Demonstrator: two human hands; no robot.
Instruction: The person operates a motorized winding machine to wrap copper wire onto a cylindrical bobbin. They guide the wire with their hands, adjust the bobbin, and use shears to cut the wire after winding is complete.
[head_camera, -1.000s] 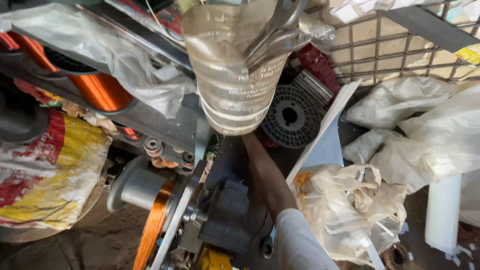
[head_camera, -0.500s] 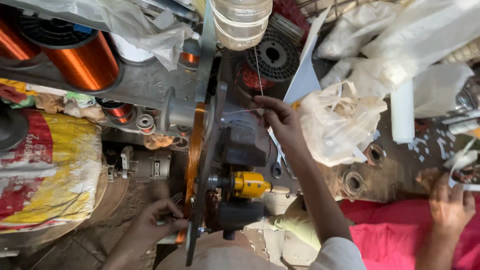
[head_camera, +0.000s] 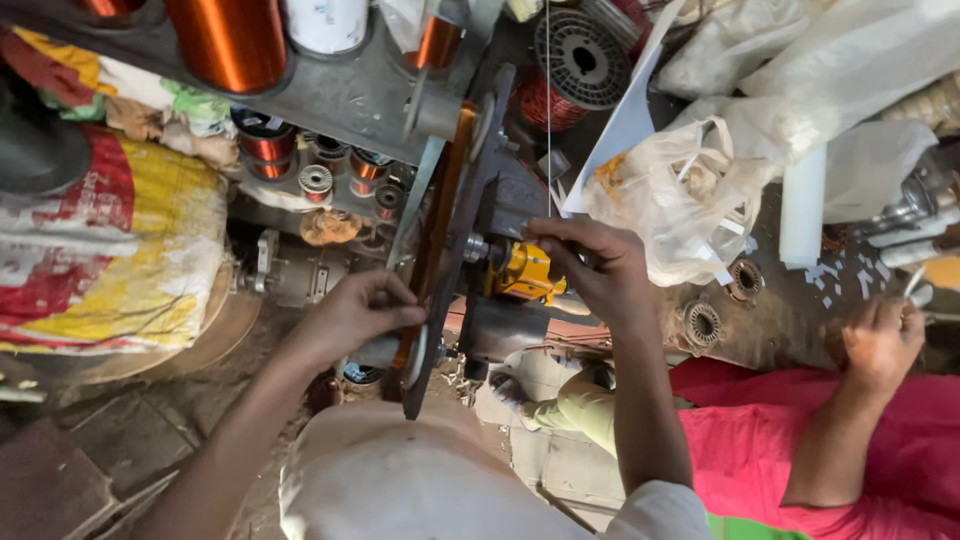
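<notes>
Left hand (head_camera: 355, 310) against winder plate's (head_camera: 450, 250) edge

A cramped motor-rewinding workshop: spools of copper wire (head_camera: 232, 40) stand on a grey metal rack (head_camera: 340, 95), smaller bobbins (head_camera: 318, 180) sit below, and a hand-turned winding machine (head_camera: 455, 230) with an orange coil occupies the middle. Round stator cores (head_camera: 702, 322) lie on a grimy desk (head_camera: 780, 310) among paper scraps, crumpled plastic bags (head_camera: 670, 200) and a printed sack (head_camera: 120, 260).
</notes>
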